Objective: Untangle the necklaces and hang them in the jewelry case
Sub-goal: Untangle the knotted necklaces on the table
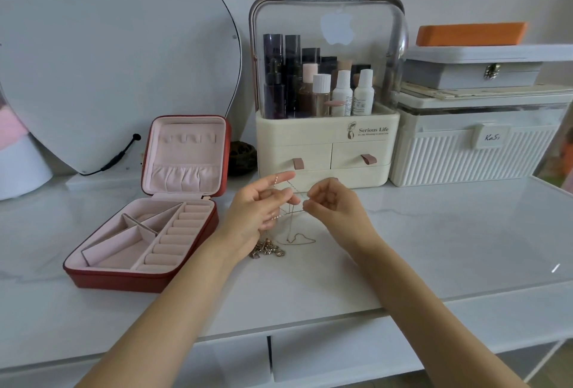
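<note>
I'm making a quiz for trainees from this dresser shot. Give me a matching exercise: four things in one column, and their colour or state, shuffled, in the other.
Things:
1. jewelry case
2. cosmetics organizer
3. flat box on top of the stack at far right
4. tangled necklaces

Colour or state:
A. orange
B. partly lifted between the left hand and right hand, the rest heaped on the tabletop
C. red outside, lid open, pink lining
D. cream base with drawers, clear domed cover over bottles

Pairs: 1-C, 2-D, 3-A, 4-B
</note>
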